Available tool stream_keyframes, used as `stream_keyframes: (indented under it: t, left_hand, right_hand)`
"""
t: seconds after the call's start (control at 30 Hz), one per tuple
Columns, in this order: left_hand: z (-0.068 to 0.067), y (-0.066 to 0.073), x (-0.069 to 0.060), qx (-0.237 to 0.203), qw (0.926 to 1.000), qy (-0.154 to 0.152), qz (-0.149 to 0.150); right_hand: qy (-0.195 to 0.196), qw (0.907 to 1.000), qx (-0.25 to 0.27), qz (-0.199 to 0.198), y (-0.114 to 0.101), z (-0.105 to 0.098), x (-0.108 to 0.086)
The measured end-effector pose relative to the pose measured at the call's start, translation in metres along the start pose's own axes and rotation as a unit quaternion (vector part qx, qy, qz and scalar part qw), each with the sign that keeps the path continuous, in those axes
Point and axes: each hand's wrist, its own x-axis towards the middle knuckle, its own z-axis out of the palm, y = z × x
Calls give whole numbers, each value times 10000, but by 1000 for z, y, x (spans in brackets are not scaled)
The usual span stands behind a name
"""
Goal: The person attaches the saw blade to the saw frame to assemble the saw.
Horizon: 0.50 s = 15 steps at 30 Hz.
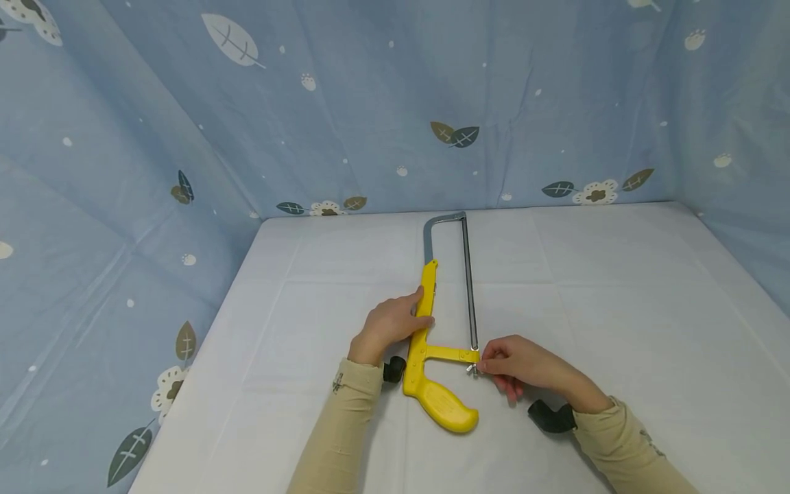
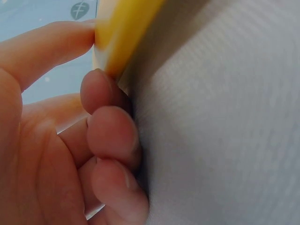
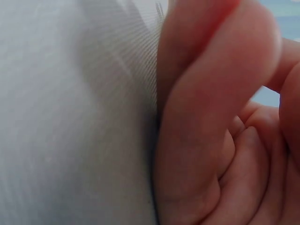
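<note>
A hacksaw (image 1: 447, 408) with a yellow handle and a grey metal front frame lies on the white cloth, its handle towards me. My left hand (image 1: 389, 324) holds the yellow frame bar from the left, thumb across it and index finger along it. In the left wrist view, the other fingers (image 2: 112, 133) curl beside the yellow edge, against the cloth. At the lower end of the blade side sits a small metal wing nut (image 1: 472, 370). My right hand (image 1: 524, 363) pinches at this nut with thumb and index fingertips. The right wrist view shows curled fingers (image 3: 197, 126), but not the nut.
White cloth (image 1: 617, 295) covers the table around the saw. Blue patterned curtains (image 1: 382, 110) stand along the back and sides. A black wrist camera mount (image 1: 551, 417) sits by the right wrist, another black mount (image 1: 393, 370) by the left.
</note>
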Motion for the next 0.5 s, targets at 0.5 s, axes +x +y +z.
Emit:
stream_keyframes:
  t: [0.5]
  left_hand:
    - [0,0,-2,-6,10000,-3,23]
  right_hand:
    - [-37,9999,-48,-85,2,-1,-1]
